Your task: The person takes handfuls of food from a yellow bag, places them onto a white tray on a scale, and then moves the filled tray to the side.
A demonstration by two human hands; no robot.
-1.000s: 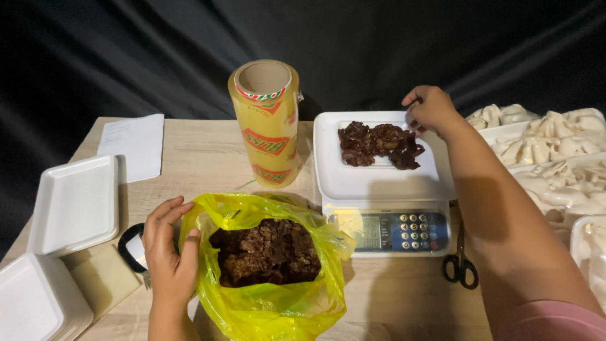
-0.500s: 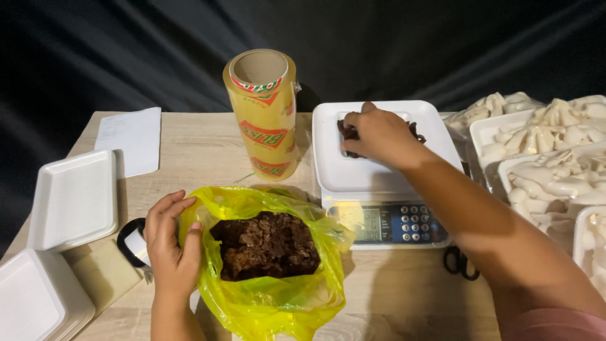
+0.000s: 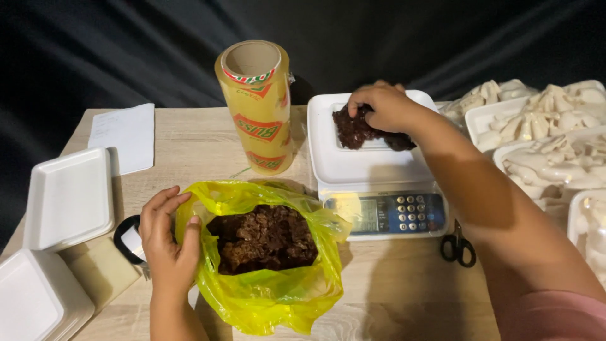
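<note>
My left hand (image 3: 165,240) holds the left rim of an open yellow plastic bag (image 3: 265,297) on the wooden table. Inside the bag lies a block of dark brown sticky food (image 3: 262,238). My right hand (image 3: 385,106) reaches over the white weighing scale (image 3: 372,167) and closes on a small pile of the same dark food (image 3: 353,129) lying on the scale's white platform. The scale's display and keypad face me.
A tall roll of clear wrap (image 3: 257,104) stands behind the bag. White foam trays (image 3: 68,197) and a sheet of paper (image 3: 125,136) lie at left, a black tape ring (image 3: 126,243) beside my left hand. Black scissors (image 3: 459,245) lie near the scale. Trays of pale food (image 3: 543,136) fill the right side.
My right hand has moved from the scale's far right corner leftward onto the dark pile on the platform. My left hand has stayed on the bag's rim.
</note>
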